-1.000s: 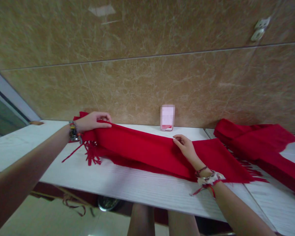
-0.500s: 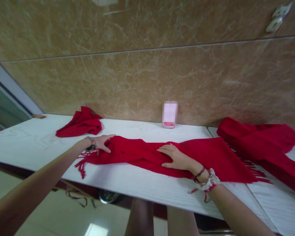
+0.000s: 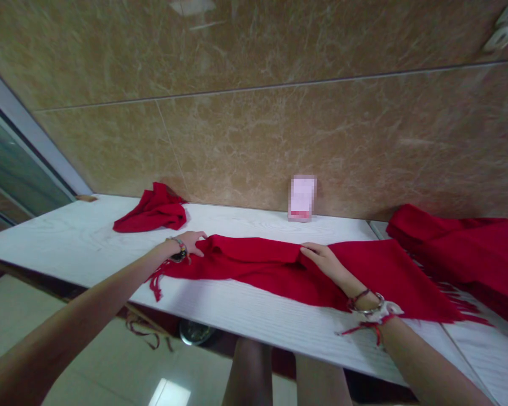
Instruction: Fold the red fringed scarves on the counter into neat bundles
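The red fringed cloth (image 3: 275,276) lies lengthwise in front of me on the white table (image 3: 245,310), with one fringed end to my left and the other to my right. My right hand (image 3: 324,260) is at its far edge, and the fingers are narrow, pinching this edge. Half a second ago the same hand was lying flat on the middle of the cloth, with the fingers spread.

My left hand (image 3: 191,243) stays near the left end, at the far edge. Its thumb and fingers are a little apart with cloth between them; how firmly they hold, I cannot tell. Between my hands the far edge is now raised into a folded strip, where before the cloth was lying low and wrinkled.

A small crumpled red cloth (image 3: 152,213) rests beyond my left hand, near the wall (image 3: 237,152), as in the previous picture. The second long red cloth (image 3: 452,248) also remains on the right, beside the right fringe. A blurred pink-and-white object (image 3: 302,197) still stands by the wall.
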A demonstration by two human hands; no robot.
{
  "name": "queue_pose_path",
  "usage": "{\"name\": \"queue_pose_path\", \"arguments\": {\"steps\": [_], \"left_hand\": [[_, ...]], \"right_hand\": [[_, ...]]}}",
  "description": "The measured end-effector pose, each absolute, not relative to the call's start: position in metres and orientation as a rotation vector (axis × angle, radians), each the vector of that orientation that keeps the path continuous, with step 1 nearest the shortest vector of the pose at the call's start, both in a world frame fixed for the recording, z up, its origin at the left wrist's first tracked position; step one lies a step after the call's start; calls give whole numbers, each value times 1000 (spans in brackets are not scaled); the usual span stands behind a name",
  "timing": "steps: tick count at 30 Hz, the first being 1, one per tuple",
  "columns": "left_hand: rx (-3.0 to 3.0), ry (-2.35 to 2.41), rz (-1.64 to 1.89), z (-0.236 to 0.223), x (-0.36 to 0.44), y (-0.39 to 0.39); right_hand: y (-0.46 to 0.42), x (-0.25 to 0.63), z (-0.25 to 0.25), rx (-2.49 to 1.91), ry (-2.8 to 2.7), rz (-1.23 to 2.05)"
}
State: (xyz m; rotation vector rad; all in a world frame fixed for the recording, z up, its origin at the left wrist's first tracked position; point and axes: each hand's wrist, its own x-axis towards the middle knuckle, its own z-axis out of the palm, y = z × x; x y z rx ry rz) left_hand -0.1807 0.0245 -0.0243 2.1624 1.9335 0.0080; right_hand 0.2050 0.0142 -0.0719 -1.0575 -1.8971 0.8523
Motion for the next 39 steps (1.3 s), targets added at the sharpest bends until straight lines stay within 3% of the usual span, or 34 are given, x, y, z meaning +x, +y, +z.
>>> {"name": "queue_pose_path", "arguments": {"steps": [5, 13, 16, 19, 24, 27, 33, 39], "left_hand": [[2194, 2031, -50, -10, -179, 32], [2257, 1901, 481, 56, -199, 58], [2329, 2100, 569, 48, -188, 68], [2354, 2246, 333, 20, -172, 75], [2315, 2186, 226, -17, -169, 72], [2294, 2167, 253, -13, -186, 68], [2115, 1994, 662, 18, -221, 56], [2088, 1936, 186, 15, -236, 27]], "right_hand": [[19, 209, -71, -1149, -1702, 825], [16, 206, -72, -1186, -1748, 846], [14, 206, -72, -1202, -1759, 769], [12, 206, -72, -1215, -1786, 668], [9, 205, -75, -1173, -1829, 572], [9, 204, -75, -1155, -1823, 530], [7, 206, -65, -1042, -1795, 668], [-3, 206, -53, -942, -1967, 849]]}}
